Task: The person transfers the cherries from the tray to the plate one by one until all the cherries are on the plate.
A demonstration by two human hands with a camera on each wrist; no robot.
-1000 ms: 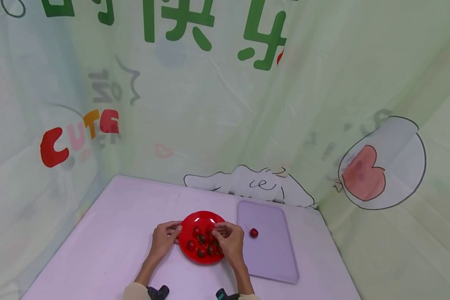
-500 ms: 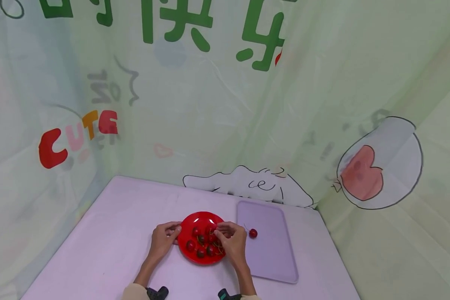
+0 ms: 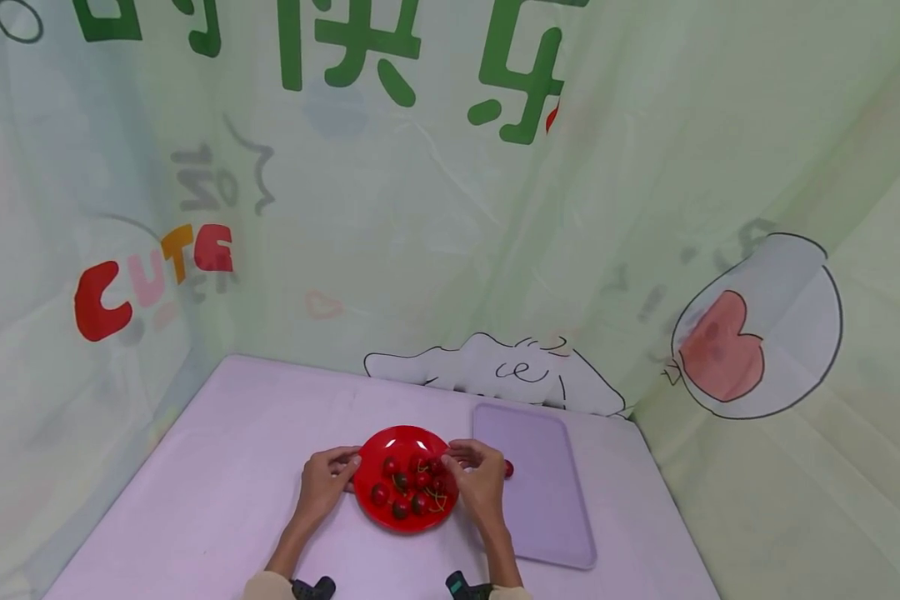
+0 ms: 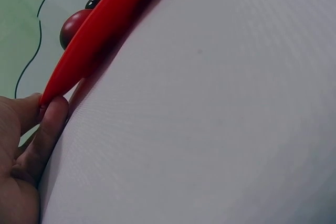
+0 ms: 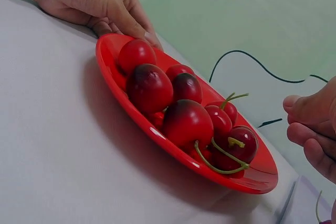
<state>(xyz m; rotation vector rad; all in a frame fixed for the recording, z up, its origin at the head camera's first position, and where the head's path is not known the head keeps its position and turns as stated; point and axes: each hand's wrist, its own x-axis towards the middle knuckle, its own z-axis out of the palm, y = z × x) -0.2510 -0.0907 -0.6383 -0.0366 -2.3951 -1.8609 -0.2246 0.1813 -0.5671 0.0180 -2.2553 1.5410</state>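
Observation:
My left hand [image 3: 325, 483] pinches the left rim of a red plate [image 3: 386, 440] between thumb and fingers; the left wrist view shows the thumb over the edge and a finger under it. Several red cherries [image 5: 188, 124] lie in the plate, some dark on top, others with green stems. Beside the plate's right rim is my right hand [image 3: 482, 485]. In the right wrist view its loosely curled fingers [image 5: 310, 106] stand apart from the cherries, with nothing seen between them. One more cherry [image 3: 508, 469] lies on the lilac tray, partly hidden behind the right hand.
The lilac tray [image 3: 547, 521] lies flat to the right of the plate. A pale cloth covers the table [image 3: 217, 467]. Printed curtains [image 3: 420, 250] hang behind the table and along both sides.
My right hand has drawn back to the right from over the cherries, uncovering more of them and partly covering the cherry on the tray. My left hand keeps its grip on the plate.

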